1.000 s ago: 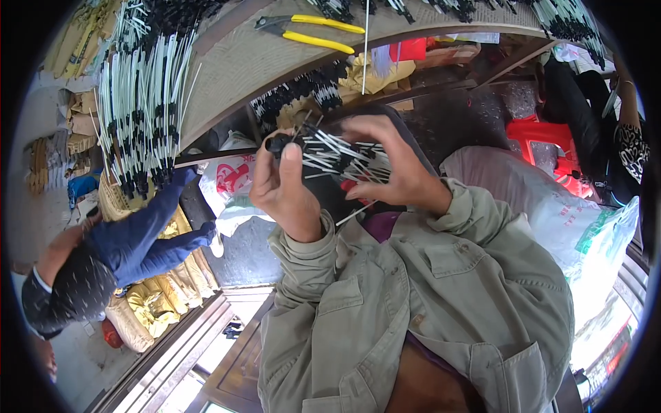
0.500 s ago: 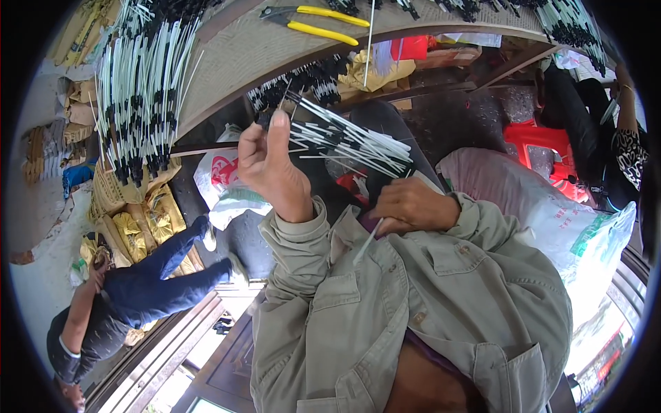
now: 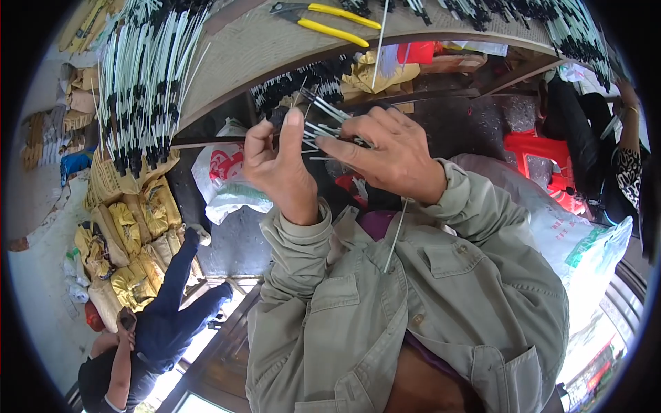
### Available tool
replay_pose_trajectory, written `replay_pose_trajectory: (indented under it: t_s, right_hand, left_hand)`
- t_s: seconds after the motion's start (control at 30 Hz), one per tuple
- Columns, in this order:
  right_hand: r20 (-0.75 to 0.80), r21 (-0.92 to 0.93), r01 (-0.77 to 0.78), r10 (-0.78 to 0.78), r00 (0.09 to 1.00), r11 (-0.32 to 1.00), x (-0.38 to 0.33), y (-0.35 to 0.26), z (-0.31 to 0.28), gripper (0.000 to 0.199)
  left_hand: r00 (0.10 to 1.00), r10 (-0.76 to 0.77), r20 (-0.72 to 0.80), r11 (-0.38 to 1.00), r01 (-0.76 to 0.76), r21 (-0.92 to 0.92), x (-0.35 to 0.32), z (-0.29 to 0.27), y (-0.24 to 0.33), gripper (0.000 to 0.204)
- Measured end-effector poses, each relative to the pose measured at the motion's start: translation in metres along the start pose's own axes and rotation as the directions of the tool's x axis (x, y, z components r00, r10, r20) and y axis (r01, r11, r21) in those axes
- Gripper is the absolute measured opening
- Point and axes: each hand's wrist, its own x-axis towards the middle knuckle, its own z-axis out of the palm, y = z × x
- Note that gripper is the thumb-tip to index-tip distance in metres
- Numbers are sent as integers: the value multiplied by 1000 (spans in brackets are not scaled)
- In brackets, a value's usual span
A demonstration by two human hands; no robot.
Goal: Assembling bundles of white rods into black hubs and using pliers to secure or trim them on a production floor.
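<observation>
My left hand (image 3: 284,162) is raised in front of my chest, thumb up and fingers curled. Something small and dark shows at its fingertips, with thin strands beside the thumb; I cannot make out exactly what it grips. Close beside it, my right hand (image 3: 392,151) reaches over a bundle of white-and-black rods (image 3: 332,110), covering most of it. A thin white rod (image 3: 395,237) sticks out below my right hand toward my jacket; its upper part is hidden by the hand.
Yellow-handled pliers (image 3: 337,22) lie on the curved bench (image 3: 241,51) ahead. Many similar rods (image 3: 148,82) hang at its left end. A plastic sack (image 3: 589,234) and red stool (image 3: 533,155) stand right. One person (image 3: 165,323) is lower left, another (image 3: 623,151) far right.
My right hand has moved up and forward from near my chest to beside my left hand, the thin rod moving with it. The person at lower left has shifted downward.
</observation>
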Motion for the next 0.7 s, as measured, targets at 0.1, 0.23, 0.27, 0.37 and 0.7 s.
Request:
replay_pose_trajectory:
  t_s: [0.1, 0.23, 0.27, 0.37, 0.7]
  right_hand:
    - [-80, -3, -58, 57, 995, 998, -3, -1, 6, 39]
    - [-54, -51, -35, 33, 998, 998, -2, -1, 4, 39]
    - [-57, -64, -26, 22, 998, 998, 1, -3, 0, 38]
    - [-50, -79, -12, 8, 999, 997, 2, -5, 2, 33]
    - [568, 636, -520, 110, 815, 569, 4, -3, -26, 22]
  left_hand:
    - [999, 41, 12, 999, -41, 16, 1, 1, -1, 14]
    - [997, 71, 16, 997, -71, 27, 1, 4, 1, 14]
    - [998, 70, 6, 997, -70, 24, 1, 5, 2, 14]
    - [997, 59, 57, 997, -62, 44, 3, 4, -2, 14]
    - [996, 85, 24, 992, -87, 96, 10, -1, -7, 17]
